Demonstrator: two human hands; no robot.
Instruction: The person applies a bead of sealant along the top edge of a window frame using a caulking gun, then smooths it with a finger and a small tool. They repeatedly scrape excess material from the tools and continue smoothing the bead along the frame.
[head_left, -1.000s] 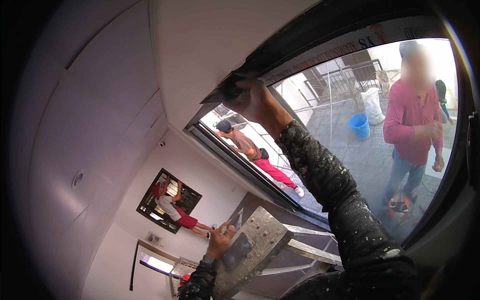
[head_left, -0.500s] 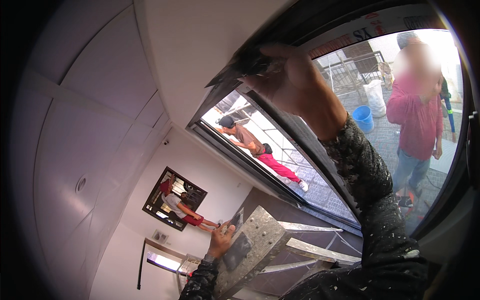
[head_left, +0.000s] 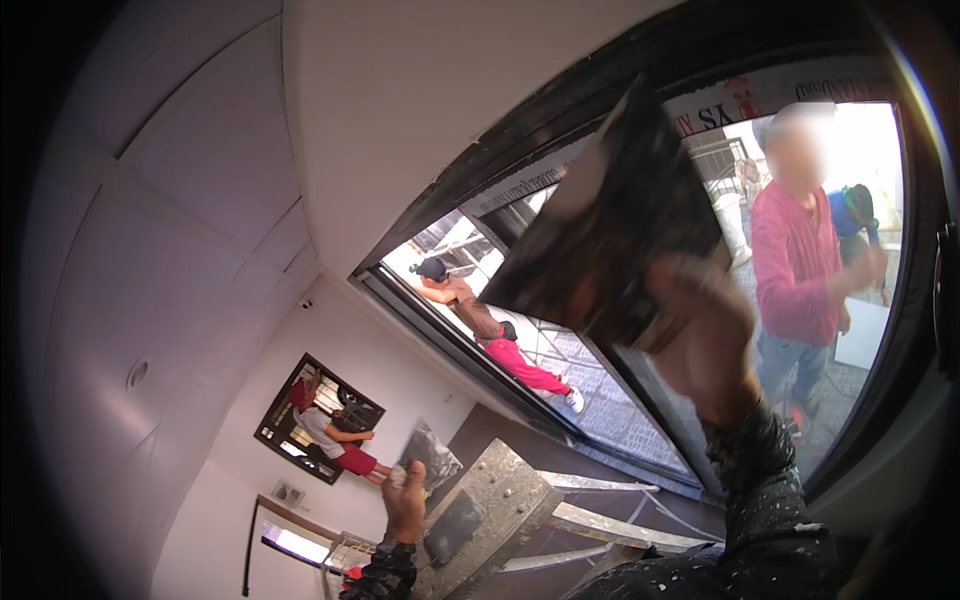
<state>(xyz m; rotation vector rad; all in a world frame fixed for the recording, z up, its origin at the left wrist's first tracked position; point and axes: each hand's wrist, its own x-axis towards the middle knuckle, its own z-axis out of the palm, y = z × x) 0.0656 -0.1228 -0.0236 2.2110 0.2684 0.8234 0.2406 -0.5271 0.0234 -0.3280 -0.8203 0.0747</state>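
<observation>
My right hand, blurred by motion, grips a broad, dark, flat-bladed scraper raised in front of the sliding glass door. The blade's surface is smeared, and its handle end is hidden by my fingers. Lower down, my left hand is closed on a smaller putty knife with a grey, plaster-streaked blade pointing up. Just right of that hand is the spattered top of a metal stepladder, with a dark patch on it. Both my sleeves are dark and flecked with white.
A dark door frame borders the white wall overhead. Through the glass stand a person in a pink top, another bending in blue, and one leaning in red trousers. Someone in red shorts is by a small window.
My right hand has come down and away from the top of the door frame, turning the scraper's face into view. My left hand has lifted its putty knife off the ladder top.
</observation>
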